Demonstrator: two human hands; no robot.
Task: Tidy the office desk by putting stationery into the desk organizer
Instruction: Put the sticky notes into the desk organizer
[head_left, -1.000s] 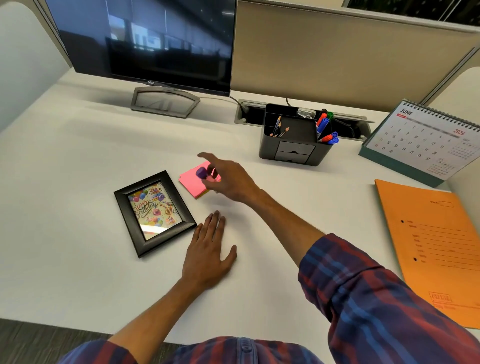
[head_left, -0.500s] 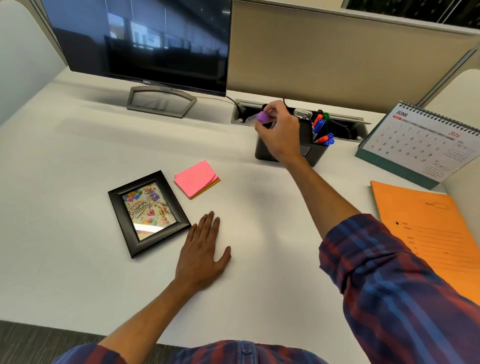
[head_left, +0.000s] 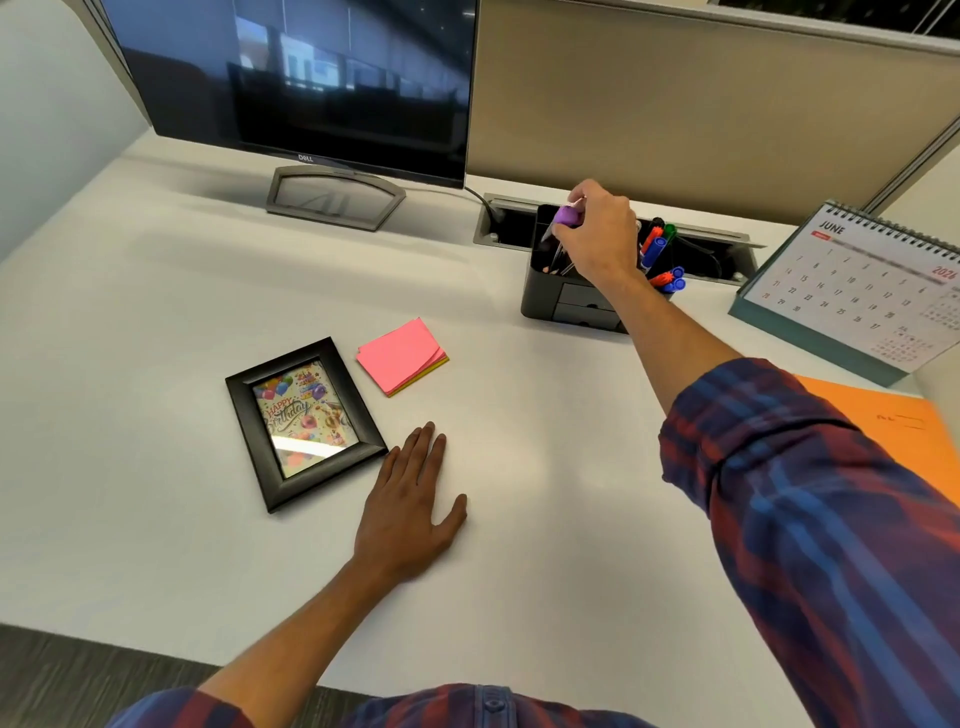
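Note:
A dark grey desk organizer stands at the back of the white desk, with pencils in its left compartment and coloured markers on its right side. My right hand hovers over the left compartment, shut on a small purple object with a thin clear part pointing down into the organizer. My left hand lies flat on the desk, fingers apart, holding nothing. A pink sticky note pad lies just right of a picture frame.
A black picture frame with a birthday card lies left of my left hand. A monitor stands at the back left, a desk calendar at the right, an orange folder below it. A cable tray runs behind the organizer.
My right hand has carried the purple object from the sticky note pad up to the organizer and now holds it over the left compartment. My left hand has stayed flat.

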